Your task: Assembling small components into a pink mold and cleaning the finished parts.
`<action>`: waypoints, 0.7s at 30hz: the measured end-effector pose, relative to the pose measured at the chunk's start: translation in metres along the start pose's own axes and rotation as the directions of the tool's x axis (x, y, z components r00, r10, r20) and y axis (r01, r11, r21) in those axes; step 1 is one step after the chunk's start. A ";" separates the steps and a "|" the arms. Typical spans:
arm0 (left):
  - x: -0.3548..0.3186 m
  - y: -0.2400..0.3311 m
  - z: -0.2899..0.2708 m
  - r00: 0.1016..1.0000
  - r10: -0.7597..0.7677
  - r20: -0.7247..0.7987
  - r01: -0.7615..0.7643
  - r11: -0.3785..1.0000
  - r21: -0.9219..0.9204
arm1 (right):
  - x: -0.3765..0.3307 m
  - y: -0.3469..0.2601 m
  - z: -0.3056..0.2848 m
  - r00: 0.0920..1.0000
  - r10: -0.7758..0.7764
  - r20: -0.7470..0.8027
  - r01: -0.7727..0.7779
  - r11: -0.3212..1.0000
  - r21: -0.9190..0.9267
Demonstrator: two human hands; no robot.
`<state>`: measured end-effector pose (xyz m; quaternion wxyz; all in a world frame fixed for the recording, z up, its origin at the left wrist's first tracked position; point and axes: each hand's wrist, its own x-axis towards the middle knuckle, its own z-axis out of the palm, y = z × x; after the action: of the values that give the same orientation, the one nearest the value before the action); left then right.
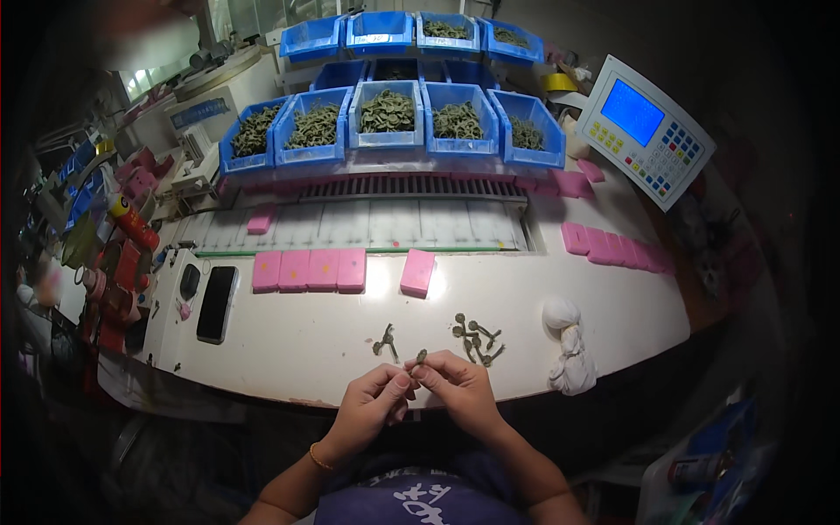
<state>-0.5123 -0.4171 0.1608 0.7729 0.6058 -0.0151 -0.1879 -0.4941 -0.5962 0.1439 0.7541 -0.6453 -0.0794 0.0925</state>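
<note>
Near the front edge of the white table, my left hand [374, 398] and my right hand [459, 389] meet with fingertips pinched. Between them is a small grey-green piece [421, 356], its upper end poking out above the fingers and the rest hidden. Just beyond my left hand lie a few loose grey-green pieces [386, 339] with rounded heads and thin stems. A larger group of similar pieces [472, 337] is spread beyond my right hand. Farther off, a single pink block [417, 272] stands apart from a row of pink blocks [308, 269].
Blue bins [388, 138] holding grey-green pieces rise in tiers at the back. A phone [217, 304] lies at left, a tied white cloth bundle [570, 350] at right. A control panel [646, 131] with a blue screen and more pink blocks [617, 248] are at the right.
</note>
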 end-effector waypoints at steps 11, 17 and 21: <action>-0.001 -0.003 -0.004 0.979 -0.149 0.142 0.189 0.924 -0.333 | -0.002 -0.003 -0.002 0.979 0.174 0.104 -0.198 0.926 0.320; -0.001 -0.002 -0.001 0.979 -0.151 0.139 0.191 0.917 -0.351 | -0.003 0.000 0.000 0.988 0.134 0.073 -0.150 0.948 0.281; 0.000 0.001 0.004 0.978 -0.191 0.084 0.208 0.893 -0.399 | -0.004 0.003 0.000 0.981 0.172 0.088 -0.191 0.923 0.333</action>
<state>-0.5135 -0.4203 0.1627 0.8579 0.4263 0.0699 -0.2781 -0.4977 -0.5964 0.1412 0.8398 -0.5069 -0.0239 0.1928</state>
